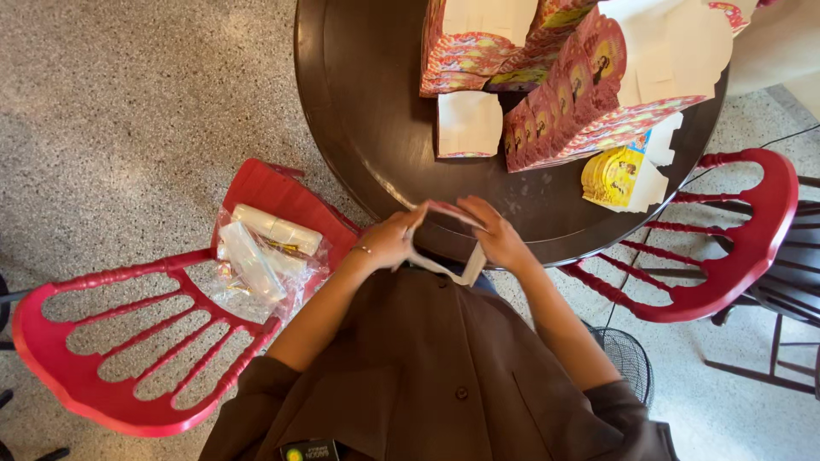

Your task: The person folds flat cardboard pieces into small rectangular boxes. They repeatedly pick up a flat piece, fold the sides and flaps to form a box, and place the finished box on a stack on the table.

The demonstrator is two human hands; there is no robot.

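At the near edge of the round dark wooden worktop (359,111), the left hand (391,241) and right hand (498,239) pinched opposite sides of a flat pink-and-white printed cardboard carton blank (453,266). Folding it well probably meant pressing along the creases, keeping the panels square.

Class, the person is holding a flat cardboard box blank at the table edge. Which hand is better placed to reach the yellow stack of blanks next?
Probably the right hand: the yellow stack lies on the table on that side. The left hand would have to cross over the box blank.
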